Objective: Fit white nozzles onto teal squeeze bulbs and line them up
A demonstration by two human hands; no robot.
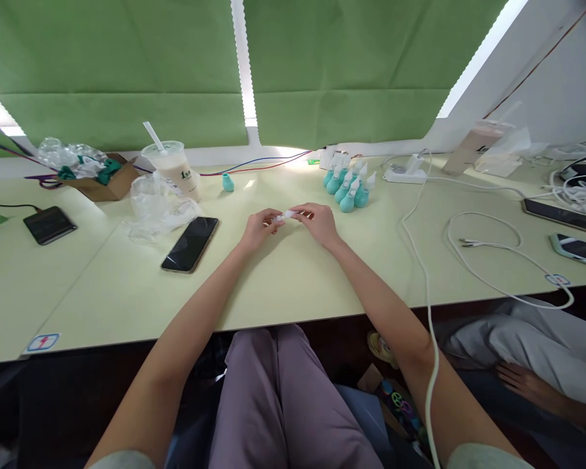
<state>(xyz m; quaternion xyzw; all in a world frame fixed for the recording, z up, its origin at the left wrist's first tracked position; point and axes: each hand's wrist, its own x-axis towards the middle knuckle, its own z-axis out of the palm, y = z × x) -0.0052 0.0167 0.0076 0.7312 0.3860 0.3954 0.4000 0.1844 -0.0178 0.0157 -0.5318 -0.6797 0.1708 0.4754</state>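
Above the middle of the table, my left hand (258,229) and my right hand (319,223) meet fingertip to fingertip. Both are closed in a pinch on a small white translucent plastic piece (288,214); whether it is one part or two joined parts I cannot tell. A single turquoise rubber bulb (228,183) without a tip stands beyond my left hand. Past my right hand is a cluster of several turquoise bulbs (347,202), upright, many with clear pointed nozzles.
A black phone (190,245), a crumpled plastic bag (156,205) and a drink cup (173,166) lie to the left, near a cardboard box (100,189). White cables (415,254) cross the right side from a power strip (404,174). Another person's hand (530,384) rests at lower right.
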